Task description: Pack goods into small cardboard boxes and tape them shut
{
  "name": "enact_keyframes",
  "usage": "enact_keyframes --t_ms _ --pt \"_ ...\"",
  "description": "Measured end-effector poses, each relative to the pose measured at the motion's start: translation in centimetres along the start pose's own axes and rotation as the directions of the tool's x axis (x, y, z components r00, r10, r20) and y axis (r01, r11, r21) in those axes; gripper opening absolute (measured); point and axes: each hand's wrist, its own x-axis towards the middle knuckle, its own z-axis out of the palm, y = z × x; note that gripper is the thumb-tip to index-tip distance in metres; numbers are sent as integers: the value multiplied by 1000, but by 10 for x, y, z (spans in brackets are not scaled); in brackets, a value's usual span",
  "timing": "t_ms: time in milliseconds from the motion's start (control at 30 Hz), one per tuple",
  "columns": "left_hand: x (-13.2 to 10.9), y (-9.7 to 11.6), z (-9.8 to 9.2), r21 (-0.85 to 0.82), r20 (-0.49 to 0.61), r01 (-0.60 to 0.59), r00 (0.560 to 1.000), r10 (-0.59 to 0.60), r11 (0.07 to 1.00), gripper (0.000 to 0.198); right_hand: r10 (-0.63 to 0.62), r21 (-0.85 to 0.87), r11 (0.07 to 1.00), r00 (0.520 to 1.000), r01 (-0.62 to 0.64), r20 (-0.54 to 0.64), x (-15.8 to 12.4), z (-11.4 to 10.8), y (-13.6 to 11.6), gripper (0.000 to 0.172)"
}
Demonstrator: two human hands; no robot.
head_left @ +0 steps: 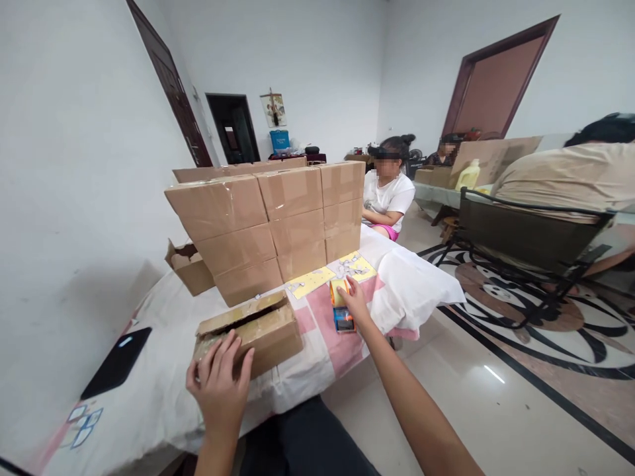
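Note:
A small brown cardboard box [270, 344] lies near the table's front edge, a dark gap running between its top flaps. My left hand [221, 370] rests over its near left end with fingers spread. My right hand [354, 301] is closed on what looks like a tape dispenser, with a yellow and orange roll above a blue and dark body. This tape dispenser [343, 319] is at the table's right side, over the pink part of the cloth. My palm hides some of its right side.
Stacked cardboard boxes [297, 225] form a wall behind the small box. An opened box [191, 268] stands left of them. A black flat object [119, 360] lies on the patterned cloth [163, 377]. Across the table sits a person [391, 195]; a chair [530, 238] stands at right.

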Motion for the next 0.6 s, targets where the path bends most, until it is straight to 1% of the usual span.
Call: enact_keyframes --t_ms 67,133,200,267,333,433,500,600 --pt "0 6 2 10 -21 28 999 -28 1000 32 -2 24 1000 1000 2 3 -1 0 6 55" --pt "4 10 1 15 4 38 999 -38 999 34 -10 34 999 1000 9 11 -6 1 8 46" --pt "12 13 0 -11 94 10 996 -9 1000 37 -20 24 1000 999 20 29 -13 2 9 36" --pt "22 14 1 -57 204 -21 978 32 998 44 -29 -1 1000 998 29 58 -19 3 8 30" --pt "30 14 6 -79 278 -30 959 51 996 54 -22 -19 1000 995 24 96 -22 3 7 29" --pt "35 17 16 -70 347 -40 936 62 997 66 37 -2 999 986 -37 165 -22 4 6 32" --pt "34 22 21 -39 355 -48 933 58 998 68 59 23 998 978 -65 198 -21 3 6 33" --pt "34 33 24 11 317 -21 948 16 1000 69 54 41 997 977 -64 204 -21 2 8 32"
